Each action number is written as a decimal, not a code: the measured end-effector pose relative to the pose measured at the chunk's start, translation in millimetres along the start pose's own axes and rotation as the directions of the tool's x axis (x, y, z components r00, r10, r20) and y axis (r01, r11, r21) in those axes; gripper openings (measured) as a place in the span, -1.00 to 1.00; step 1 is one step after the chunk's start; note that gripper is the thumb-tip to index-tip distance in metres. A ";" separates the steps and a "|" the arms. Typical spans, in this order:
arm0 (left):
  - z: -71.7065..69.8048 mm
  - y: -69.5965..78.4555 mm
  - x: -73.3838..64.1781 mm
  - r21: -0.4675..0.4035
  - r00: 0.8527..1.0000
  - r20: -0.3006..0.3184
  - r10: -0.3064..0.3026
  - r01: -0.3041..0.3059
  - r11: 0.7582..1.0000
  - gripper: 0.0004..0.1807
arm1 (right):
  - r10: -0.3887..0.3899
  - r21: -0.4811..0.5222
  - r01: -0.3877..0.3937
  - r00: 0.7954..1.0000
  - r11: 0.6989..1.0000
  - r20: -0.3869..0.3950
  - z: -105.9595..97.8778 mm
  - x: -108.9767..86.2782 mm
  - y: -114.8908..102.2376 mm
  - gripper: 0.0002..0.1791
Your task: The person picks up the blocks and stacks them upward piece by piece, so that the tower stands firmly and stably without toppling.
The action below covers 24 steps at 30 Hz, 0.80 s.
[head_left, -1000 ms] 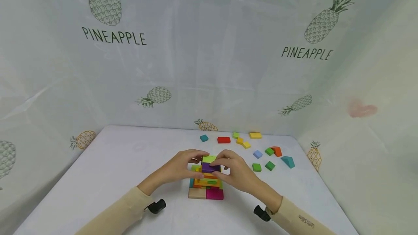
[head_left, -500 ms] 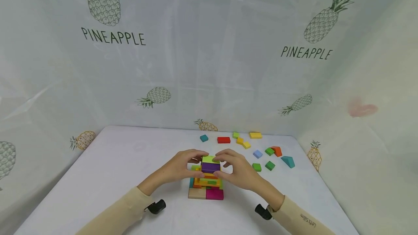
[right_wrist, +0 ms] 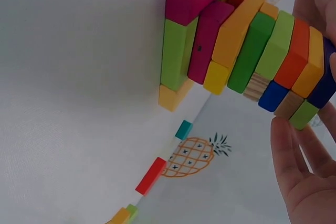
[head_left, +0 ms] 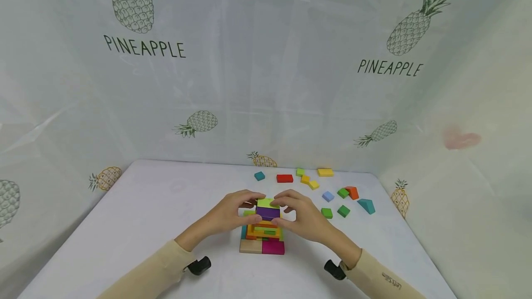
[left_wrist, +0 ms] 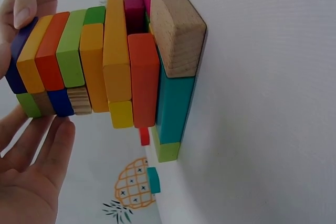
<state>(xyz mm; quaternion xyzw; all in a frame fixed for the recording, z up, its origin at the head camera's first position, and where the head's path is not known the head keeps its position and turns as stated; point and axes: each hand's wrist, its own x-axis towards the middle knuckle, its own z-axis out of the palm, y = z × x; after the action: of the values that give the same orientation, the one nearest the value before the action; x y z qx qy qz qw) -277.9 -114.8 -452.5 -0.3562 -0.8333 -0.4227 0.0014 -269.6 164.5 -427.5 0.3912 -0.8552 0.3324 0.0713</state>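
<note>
A tower of coloured wooden blocks [head_left: 266, 231] stands at the table's middle. At its top sit a purple block [head_left: 268, 213] in front and a light green block [head_left: 264, 202] behind. My left hand [head_left: 228, 211] holds the tower's upper left side, thumb in front and fingers behind. Opposite it, my right hand [head_left: 305, 218] holds the upper right side, thumb at the purple block's lower edge. In the left wrist view, fingers [left_wrist: 58, 145] touch the rear blocks near the top. The right wrist view shows fingers [right_wrist: 286, 145] against the rear blocks too.
Loose blocks lie behind and to the right of the tower, among them a red block [head_left: 284, 178], a teal block [head_left: 259, 176], a yellow block [head_left: 325, 172], a teal triangle [head_left: 366, 206] and several green ones. A pineapple-print curtain [head_left: 266, 82] hangs behind the table.
My right fingers have drawn back from over the purple block to the tower's right side. My left thumb has risen slightly along the front. The tower stays in place.
</note>
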 end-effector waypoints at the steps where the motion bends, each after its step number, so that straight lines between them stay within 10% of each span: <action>1: 0.6 0.6 -0.1 -0.002 1.000 -0.007 -0.007 0.007 1.000 -0.34 | -0.001 -0.001 0.001 1.000 1.000 -0.002 0.2 -0.1 0.2 -0.58; 24: 2.3 5.7 -0.1 -0.030 0.996 -0.033 -0.078 0.077 0.997 -0.37 | 0.092 -0.008 -0.092 0.995 0.996 -0.031 -24.7 11.9 30.6 -0.57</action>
<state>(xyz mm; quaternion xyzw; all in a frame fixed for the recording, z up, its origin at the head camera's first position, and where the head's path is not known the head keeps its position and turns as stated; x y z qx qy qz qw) -273.7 -111.1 -449.9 -0.3162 -0.8402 -0.4404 -0.0058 -303.0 187.0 -419.6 0.3460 -0.8727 0.3373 0.0706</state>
